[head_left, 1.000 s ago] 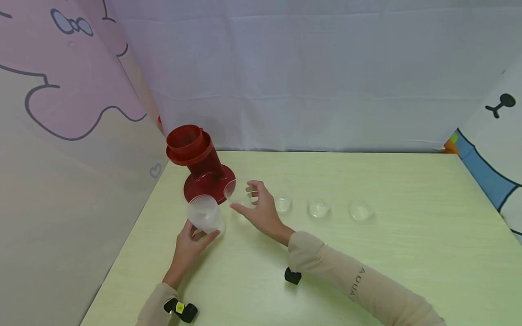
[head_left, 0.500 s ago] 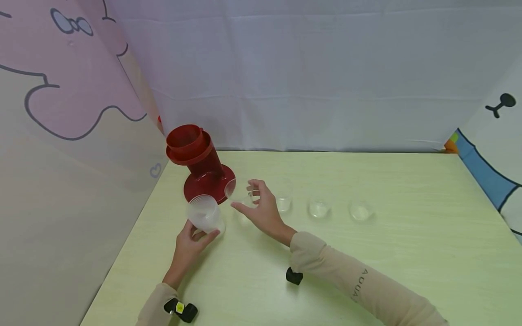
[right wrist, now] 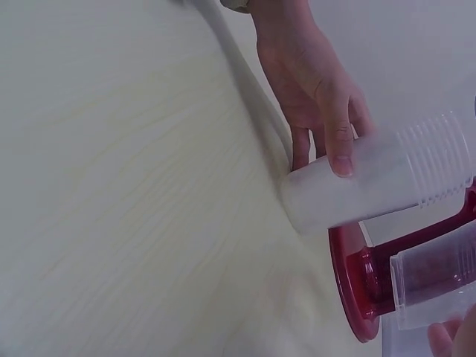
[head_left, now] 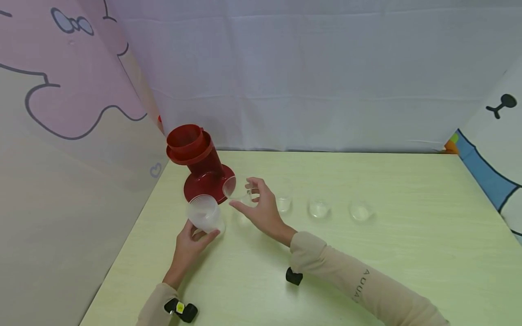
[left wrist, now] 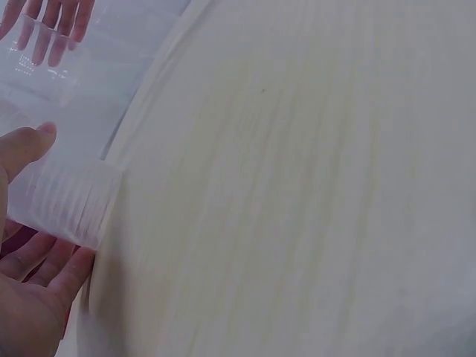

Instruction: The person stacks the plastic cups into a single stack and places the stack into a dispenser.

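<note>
My left hand (head_left: 191, 244) grips a stack of nested clear plastic cups (head_left: 202, 213), tilted with the rims facing up and left. In the right wrist view, the thumb lies along the side of the stack (right wrist: 364, 175), whose lower end is at or close to the tabletop. My right hand (head_left: 263, 209) holds a single clear plastic cup (head_left: 238, 195) between thumb and fingers. That cup is tipped, its mouth towards the left, just right of the stack and apart from it. From the left wrist, the right hand's fingers (left wrist: 63, 30) show behind the single cup (left wrist: 44, 71).
Behind the hands stands a red holder (head_left: 205, 165) with a round base and a wide tube. Three clear cups, the left one (head_left: 283, 203), the middle one (head_left: 319, 208) and the right one (head_left: 360, 211), stand in a row on the pale table (head_left: 408, 253). A white curtain (head_left: 306, 81) hangs behind.
My right hand and its cup have shifted very slightly, by now a touch farther back and left. The left hand and the stack have stayed put.
</note>
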Demonstrator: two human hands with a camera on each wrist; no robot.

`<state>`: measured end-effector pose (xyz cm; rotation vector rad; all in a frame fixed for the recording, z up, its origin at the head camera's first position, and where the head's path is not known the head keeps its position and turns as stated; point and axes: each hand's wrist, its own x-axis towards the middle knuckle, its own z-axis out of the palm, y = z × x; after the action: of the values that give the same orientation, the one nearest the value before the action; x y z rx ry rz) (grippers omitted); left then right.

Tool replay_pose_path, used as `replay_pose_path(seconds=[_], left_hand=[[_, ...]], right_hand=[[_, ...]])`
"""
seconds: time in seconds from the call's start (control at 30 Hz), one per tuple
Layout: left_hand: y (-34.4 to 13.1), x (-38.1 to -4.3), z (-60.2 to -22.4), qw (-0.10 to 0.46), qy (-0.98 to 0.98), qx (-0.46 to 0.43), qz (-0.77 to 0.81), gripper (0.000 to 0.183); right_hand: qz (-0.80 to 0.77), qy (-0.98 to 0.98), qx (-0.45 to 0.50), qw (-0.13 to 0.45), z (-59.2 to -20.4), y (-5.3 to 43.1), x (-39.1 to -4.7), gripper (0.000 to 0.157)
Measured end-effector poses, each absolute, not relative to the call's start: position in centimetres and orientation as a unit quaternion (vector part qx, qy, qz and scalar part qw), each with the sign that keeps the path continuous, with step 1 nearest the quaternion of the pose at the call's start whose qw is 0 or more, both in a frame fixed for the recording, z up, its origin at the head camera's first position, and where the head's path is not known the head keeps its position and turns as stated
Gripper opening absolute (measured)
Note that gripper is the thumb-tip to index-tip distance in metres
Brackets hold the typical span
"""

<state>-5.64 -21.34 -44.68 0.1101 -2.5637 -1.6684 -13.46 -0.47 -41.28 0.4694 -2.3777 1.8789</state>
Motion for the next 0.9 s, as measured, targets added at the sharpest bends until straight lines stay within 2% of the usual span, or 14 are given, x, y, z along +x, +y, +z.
replay_pose_path(seconds=[0.9], left_hand=[[-21.5,-5.7,-45.0,0.046,-0.835,0.032,-0.548,0.066]], right_hand=[[0.636,-0.749,0.178,0.054,-39.3,-0.6,-13.6,0.062]])
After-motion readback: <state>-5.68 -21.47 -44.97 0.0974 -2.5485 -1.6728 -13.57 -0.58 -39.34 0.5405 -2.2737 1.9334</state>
